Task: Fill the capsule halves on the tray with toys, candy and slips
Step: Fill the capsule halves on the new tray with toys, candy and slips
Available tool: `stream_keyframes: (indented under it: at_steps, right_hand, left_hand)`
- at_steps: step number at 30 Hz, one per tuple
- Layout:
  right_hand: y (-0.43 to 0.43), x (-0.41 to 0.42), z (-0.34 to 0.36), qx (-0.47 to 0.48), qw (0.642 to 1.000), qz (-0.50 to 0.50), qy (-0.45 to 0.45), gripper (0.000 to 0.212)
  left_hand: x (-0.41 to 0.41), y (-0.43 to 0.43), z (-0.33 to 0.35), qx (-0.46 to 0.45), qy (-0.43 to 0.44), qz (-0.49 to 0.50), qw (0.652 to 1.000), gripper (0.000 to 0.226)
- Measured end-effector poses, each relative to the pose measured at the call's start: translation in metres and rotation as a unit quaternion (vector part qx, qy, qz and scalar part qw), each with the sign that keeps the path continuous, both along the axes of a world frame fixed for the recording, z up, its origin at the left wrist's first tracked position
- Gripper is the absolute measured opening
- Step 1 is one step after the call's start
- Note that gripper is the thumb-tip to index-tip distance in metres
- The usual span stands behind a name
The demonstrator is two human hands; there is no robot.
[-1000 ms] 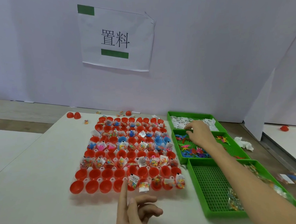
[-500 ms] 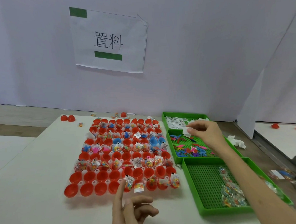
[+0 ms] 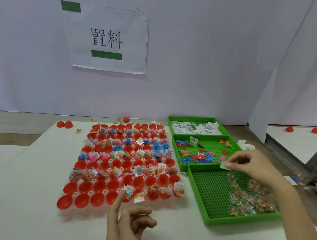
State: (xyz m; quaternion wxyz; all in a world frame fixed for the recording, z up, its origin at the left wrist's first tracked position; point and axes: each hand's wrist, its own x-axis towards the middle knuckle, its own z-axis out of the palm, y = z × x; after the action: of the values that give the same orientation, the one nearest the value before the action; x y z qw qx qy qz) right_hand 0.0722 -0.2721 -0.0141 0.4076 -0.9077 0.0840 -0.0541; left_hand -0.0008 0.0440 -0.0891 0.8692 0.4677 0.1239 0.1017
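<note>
Left hand (image 3: 130, 221): at tray's (image 3: 74, 194) near edge, holding nothing, forefinger on a front-row half.
Halves (image 3: 83, 200): in tray; near-left ones bare.
Right hand (image 3: 249, 166): right of tray, pinching one slip (image 3: 224, 165); earlier over the slip bin.
Bins (image 3: 240, 219): three, right of tray.
Loose halves (image 3: 64, 124): two, beyond tray's far-left corner.

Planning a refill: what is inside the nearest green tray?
In the nearest green tray, clear candy bags lie piled at the right; the left is bare grid. The forearm hides its right edge.
</note>
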Motion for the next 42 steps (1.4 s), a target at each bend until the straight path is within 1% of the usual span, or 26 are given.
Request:
stream_keyframes:
  at_steps: [2,5,7,11,13,14,16,17,18,19,20,22,24,26,29,35,36,37,38,39,40,41,42]
  right_hand:
    - [-0.009,-0.002,-0.003,-0.054,0.997,0.005,0.055,0.013]
    - [-0.014,-0.001,-0.009,-0.113,0.988,-0.005,0.102,0.016]
    - [-0.012,0.001,-0.012,-0.126,0.986,-0.014,0.111,0.016]
    - [-0.003,0.006,-0.015,-0.14,0.985,-0.011,0.1,0.021]
    - [0.001,0.005,-0.013,-0.115,0.991,0.001,0.073,0.024]
    - [0.005,0.004,-0.01,-0.084,0.995,0.018,0.051,0.024]
    - [0.016,-0.002,0.001,0.016,0.996,0.085,0.002,0.023]
    - [0.025,-0.005,0.007,0.081,0.988,0.134,-0.012,0.025]
    - [0.036,-0.008,0.012,0.145,0.971,0.187,-0.011,0.026]
    - [0.049,-0.01,0.014,0.192,0.952,0.24,0.003,0.027]
    - [0.063,-0.012,0.014,0.214,0.932,0.292,0.025,0.027]
    - [0.089,-0.015,0.01,0.197,0.903,0.376,0.061,0.025]
    - [0.108,-0.015,0.003,0.161,0.891,0.419,0.068,0.022]
    - [0.117,-0.015,0.0,0.155,0.89,0.425,0.062,0.02]
    - [0.118,-0.016,0.0,0.176,0.886,0.425,0.056,0.019]
    - [0.11,-0.014,0.0,0.179,0.887,0.422,0.061,0.017]
    - [0.105,-0.012,0.001,0.181,0.896,0.403,0.05,0.016]
    - [0.1,-0.009,0.001,0.173,0.919,0.355,0.019,0.014]
    - [0.093,-0.003,-0.001,0.142,0.95,0.275,-0.03,0.014]
    - [0.085,0.003,-0.005,0.081,0.977,0.175,-0.09,0.018]
    - [0.079,0.008,-0.009,-0.004,0.987,0.078,-0.139,0.02]
    - [0.074,0.014,-0.013,-0.09,0.984,0.008,-0.154,0.018]
    - [0.069,0.019,-0.019,-0.157,0.978,-0.027,-0.132,0.011]
  left_hand:
    - [0.0,0.0,0.002,0.005,-0.005,0.003,1.0,0.037]
    - [-0.002,-0.003,0.004,0.023,-0.005,0.001,1.0,0.034]
    - [-0.003,-0.004,0.006,0.034,0.0,-0.003,0.999,0.032]
    - [-0.003,-0.005,0.011,0.033,0.008,0.006,0.999,0.032]
    - [-0.003,-0.004,0.011,0.035,0.001,0.016,0.999,0.032]
    - [-0.001,-0.002,0.011,0.036,-0.002,0.013,0.999,0.031]
    - [-0.001,-0.003,0.01,0.032,-0.008,-0.024,0.999,0.03]
    - [-0.001,-0.006,0.012,0.037,-0.012,-0.049,0.998,0.029]
    - [-0.003,-0.012,0.014,0.065,-0.021,-0.068,0.995,0.023]
    - [-0.005,-0.019,0.015,0.115,-0.039,-0.084,0.989,0.02]
    - [-0.007,-0.026,0.016,0.156,-0.058,-0.105,0.98,0.014]
    - [-0.01,-0.037,0.016,0.205,-0.064,-0.151,0.965,0.021]
    - [-0.01,-0.038,0.015,0.236,-0.049,-0.168,0.956,0.022]
    - [-0.008,-0.033,0.017,0.252,-0.025,-0.159,0.954,0.018]
    - [-0.007,-0.031,0.021,0.258,-0.02,-0.142,0.955,0.018]
    - [-0.009,-0.03,0.022,0.234,-0.015,-0.131,0.963,0.013]
    - [-0.009,-0.028,0.021,0.222,-0.012,-0.128,0.967,0.012]
    - [-0.009,-0.027,0.02,0.21,-0.009,-0.127,0.969,0.013]
    - [-0.008,-0.026,0.019,0.204,-0.008,-0.131,0.97,0.014]
    - [-0.009,-0.026,0.019,0.201,-0.008,-0.138,0.97,0.015]
    - [-0.009,-0.027,0.019,0.201,-0.008,-0.144,0.969,0.016]
    - [-0.009,-0.028,0.02,0.203,-0.009,-0.147,0.968,0.017]
    - [-0.009,-0.029,0.019,0.206,-0.012,-0.146,0.968,0.018]
